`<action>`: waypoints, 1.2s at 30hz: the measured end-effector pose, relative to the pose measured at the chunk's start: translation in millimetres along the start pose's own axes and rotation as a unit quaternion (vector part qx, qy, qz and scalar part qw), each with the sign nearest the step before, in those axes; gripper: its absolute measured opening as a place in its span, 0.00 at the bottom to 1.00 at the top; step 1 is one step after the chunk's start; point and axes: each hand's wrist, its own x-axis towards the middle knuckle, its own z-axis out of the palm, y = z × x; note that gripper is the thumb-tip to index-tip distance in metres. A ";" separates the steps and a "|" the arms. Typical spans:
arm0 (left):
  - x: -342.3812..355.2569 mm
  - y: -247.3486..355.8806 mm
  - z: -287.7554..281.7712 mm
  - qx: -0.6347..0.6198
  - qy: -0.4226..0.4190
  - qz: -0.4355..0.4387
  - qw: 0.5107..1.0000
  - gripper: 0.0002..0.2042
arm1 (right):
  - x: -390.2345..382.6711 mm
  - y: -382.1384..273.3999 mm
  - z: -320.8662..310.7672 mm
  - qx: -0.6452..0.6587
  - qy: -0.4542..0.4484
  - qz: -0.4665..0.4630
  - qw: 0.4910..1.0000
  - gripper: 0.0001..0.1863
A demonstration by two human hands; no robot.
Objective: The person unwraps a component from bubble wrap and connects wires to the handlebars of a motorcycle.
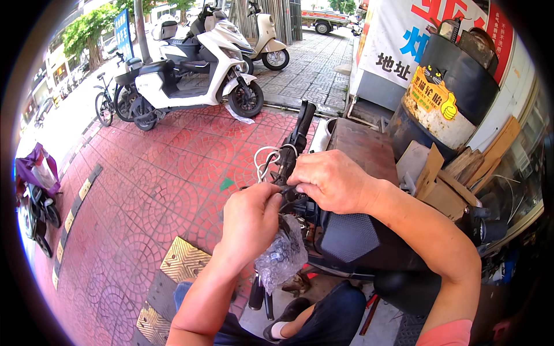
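Both of my hands meet over the middle of a black handlebar [300, 124] on a two-wheeler. My left hand [248, 222] is closed, thumb against the fingers, at the near side of the bar. Opposite it, my right hand [332, 179] pinches with thumb and fingertips. What lies between the fingertips is too small and hidden to make out; dark wires or fittings run close by. A loop of white cable [266, 154] sticks up beside the bar. Crumpled bubble wrap [283, 256] covers a part just below my hands. The lower black grip [257, 293] points toward me.
A dark padded seat [351, 236] lies below my right forearm. Beyond it are a brown-topped box [365, 149], wooden boards [496, 153] and a large dark drum [456, 81]. White scooters [190, 81] stand on the red paving [156, 167]. A yellow-and-black ramp [183, 259] lies at lower left.
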 end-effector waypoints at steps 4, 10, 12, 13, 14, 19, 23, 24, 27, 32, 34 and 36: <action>1.4 0.7 -1.0 0.016 0.003 0.037 0.999 0.07 | 1.2 -1.0 3.0 -0.007 -0.006 -0.010 1.000 0.07; 0.7 -0.5 0.6 -0.045 -0.021 -0.035 0.998 0.07 | 0.5 -0.2 8.1 0.019 0.001 0.011 1.000 0.07; 2.1 -2.5 -0.6 -0.096 -0.041 -0.065 0.992 0.07 | 1.3 -2.7 7.0 0.030 -0.004 0.031 0.999 0.07; 3.5 -2.6 -1.8 -0.123 -0.052 -0.080 0.988 0.07 | 2.3 -2.9 3.2 0.024 -0.011 0.032 0.999 0.07; 3.7 -1.3 -4.8 -0.143 -0.075 -0.096 0.982 0.09 | 4.1 -2.2 0.6 0.021 -0.015 0.034 0.999 0.08; 1.7 -0.5 -20.4 -0.350 -0.198 -0.138 0.905 0.15 | -16.2 -15.7 -4.0 -0.014 0.067 0.018 0.997 0.10; -11.2 14.5 -36.1 -0.403 -0.256 -0.153 0.865 0.18 | -29.9 -81.7 -9.1 -0.051 0.189 0.026 0.980 0.07; -16.6 16.8 -36.9 -0.418 -0.265 -0.153 0.855 0.19 | -42.3 -105.4 -5.2 -0.013 0.208 0.037 0.977 0.07; -27.6 8.4 -38.2 -0.429 -0.291 -0.115 0.847 0.21 | -89.4 -171.6 34.7 0.099 0.273 0.132 0.948 0.06; -40.1 9.6 -21.1 -0.413 -0.331 -0.074 0.845 0.23 | -145.8 -189.2 179.9 0.356 0.361 0.364 0.781 0.47; -46.4 10.0 -20.8 -0.374 -0.317 -0.068 0.869 0.23 | -131.5 -180.4 212.9 0.336 0.372 0.340 0.796 0.53; -50.1 14.0 -23.0 -0.354 -0.310 -0.061 0.880 0.24 | -114.5 -168.2 220.3 0.348 0.411 0.317 0.781 0.50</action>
